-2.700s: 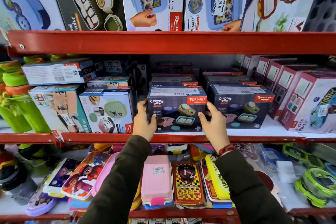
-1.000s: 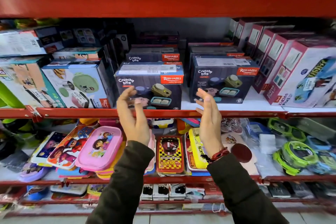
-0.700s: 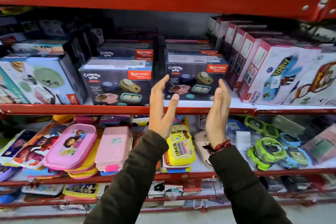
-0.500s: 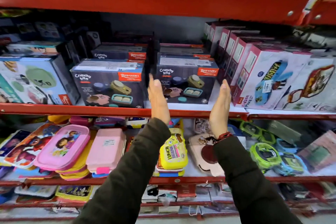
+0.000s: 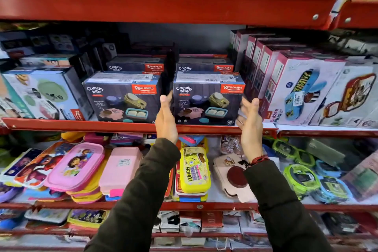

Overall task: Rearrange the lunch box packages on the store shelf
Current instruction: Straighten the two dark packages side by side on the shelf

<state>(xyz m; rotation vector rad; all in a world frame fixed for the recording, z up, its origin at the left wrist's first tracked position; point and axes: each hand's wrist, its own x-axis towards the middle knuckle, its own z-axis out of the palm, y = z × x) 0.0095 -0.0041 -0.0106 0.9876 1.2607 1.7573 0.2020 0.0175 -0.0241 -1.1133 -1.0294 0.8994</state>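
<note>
Both hands, left (image 5: 166, 117) and right (image 5: 250, 117), spread wide and empty, flank the right dark rectangular cardboard Crunchy Bite box (image 5: 207, 98) at the red metal shelf's front lip (image 5: 81, 126), gaps showing beside it.

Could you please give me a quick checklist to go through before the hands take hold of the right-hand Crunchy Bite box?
1. Left hand open beside the right Crunchy Bite box: ok.
2. Right hand open at its other side: ok.
3. Both hands empty: ok.
4. Gap towards the left Crunchy Bite box for the fingers: ok.
5. Room against the pink Kidzee box: cannot tell.
6. Box square to the shelf edge: ok.
</note>
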